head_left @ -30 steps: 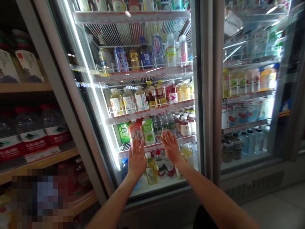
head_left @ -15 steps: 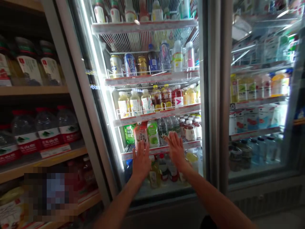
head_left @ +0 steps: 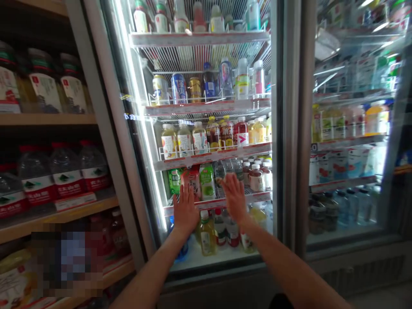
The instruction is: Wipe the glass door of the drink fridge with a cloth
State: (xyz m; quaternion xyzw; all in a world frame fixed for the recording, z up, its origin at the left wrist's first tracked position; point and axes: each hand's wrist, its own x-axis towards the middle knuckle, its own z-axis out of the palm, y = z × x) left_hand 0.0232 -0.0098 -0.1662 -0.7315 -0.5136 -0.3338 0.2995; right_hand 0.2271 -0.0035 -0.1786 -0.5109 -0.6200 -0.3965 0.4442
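Our left hand (head_left: 186, 213) and right hand (head_left: 235, 200) spread, grasping nothing, before the fridge (head_left: 290, 141); bottles (head_left: 200, 140) at 12 o'clock face outward, presumably for reading.

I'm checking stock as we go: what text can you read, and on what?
"农夫山泉", partly turned away: water bottles at left
"冰": brown bottles
"V", tilted: red bottle
"青": green carton
"红茶": red carton
"0": black tag at right
Too small or blurred: price strips and most other labels.
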